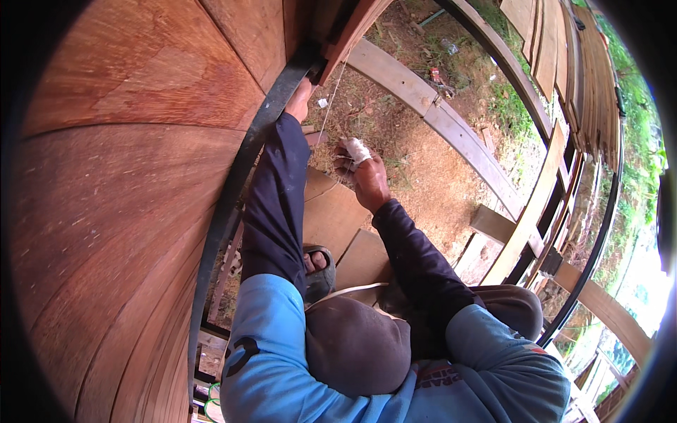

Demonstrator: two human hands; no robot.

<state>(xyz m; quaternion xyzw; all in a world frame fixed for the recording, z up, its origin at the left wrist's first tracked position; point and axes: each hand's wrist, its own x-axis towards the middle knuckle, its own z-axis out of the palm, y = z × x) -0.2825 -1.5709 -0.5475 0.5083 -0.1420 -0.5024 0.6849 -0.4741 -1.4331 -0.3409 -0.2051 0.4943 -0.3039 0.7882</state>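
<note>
- Spool of white string [357,150]: located in the right hand [371,182], right of the left hand and nearer the person's body.
- Right hand: fingers curled around the spool, gripping it; clearly the nearer hand to it.
- Spool's long axis: appears slanted from upper left to lower right in the view, roughly in line with the right forearm; partly covered by fingers, so not certain.
- Left hand [300,103]: raised at the dark edge strip [241,158] bordering the wooden boards [141,183], apart from the spool. Its fingers are hidden; cannot tell whether they are spread or pinching anything.
- Thin string line [331,99]: slants down from beside the reddish timber [358,29], through the gap between the hands. Its join to the spool is too fine to confirm.
- Governing relation, in judgement: the sideways gap between spool and left hand, which the line crosses.
</note>
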